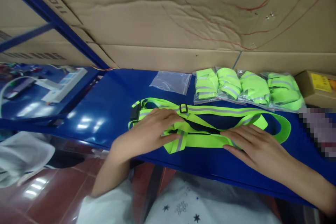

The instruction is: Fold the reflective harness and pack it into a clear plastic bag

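A neon-yellow reflective strap harness (223, 110) with grey stripes and a black buckle lies loosely spread on the blue table. My left hand (154, 127) rests over its left part, thumb and fingers closed on the straps near a folded end. On the right, my right hand (248, 143) has its fingertips pressed together on the lower band. Fingers cover parts of the straps. A flat clear plastic bag (171, 82) lies behind the harness.
Several bagged neon straps (229, 83) stand in a row at the back. Beside them are a cardboard box (315, 87) and a pixelated object (320, 129). Cardboard (157, 24) lines the back. At left are a blue frame (76, 45), a white device (63, 85) and a person's sleeve (23, 154).
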Available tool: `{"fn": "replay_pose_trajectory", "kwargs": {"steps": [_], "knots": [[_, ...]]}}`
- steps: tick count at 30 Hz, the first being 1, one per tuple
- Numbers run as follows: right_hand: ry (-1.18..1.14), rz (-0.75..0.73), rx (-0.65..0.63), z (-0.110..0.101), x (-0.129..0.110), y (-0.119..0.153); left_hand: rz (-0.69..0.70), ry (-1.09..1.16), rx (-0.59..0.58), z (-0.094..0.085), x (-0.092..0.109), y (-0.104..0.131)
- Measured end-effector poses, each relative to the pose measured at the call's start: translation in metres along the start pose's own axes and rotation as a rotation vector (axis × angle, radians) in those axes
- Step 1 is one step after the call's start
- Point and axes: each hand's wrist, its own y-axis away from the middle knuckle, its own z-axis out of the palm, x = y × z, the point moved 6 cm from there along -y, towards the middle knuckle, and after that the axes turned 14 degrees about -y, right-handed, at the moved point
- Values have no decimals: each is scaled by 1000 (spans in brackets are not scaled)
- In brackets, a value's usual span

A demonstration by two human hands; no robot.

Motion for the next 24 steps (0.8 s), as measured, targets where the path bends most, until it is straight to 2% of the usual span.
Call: {"fn": "replay_pose_trajectory", "kwargs": {"steps": [3,6,7,9,13,16,21,24], "knots": [[84,-35,-16,9,-16,-19,-99,-111,77,-1,18,17],[139,-39,-100,31,-28,-45,-143,-169,245,6,52,33],[148,-43,-121,40,-31,-55,-145,-166,310,10,63,38],[150,-48,-145,55,-33,-76,-151,-159,363,26,81,45],[138,-66,-168,73,-31,-109,-233,-138,415,52,92,50],[72,-36,-156,70,-26,-123,-257,-150,378,61,91,48],[11,83,-158,45,-20,-136,-234,-199,342,64,93,41],[-40,157,-208,33,-18,-140,-249,-193,283,67,92,31]]}}
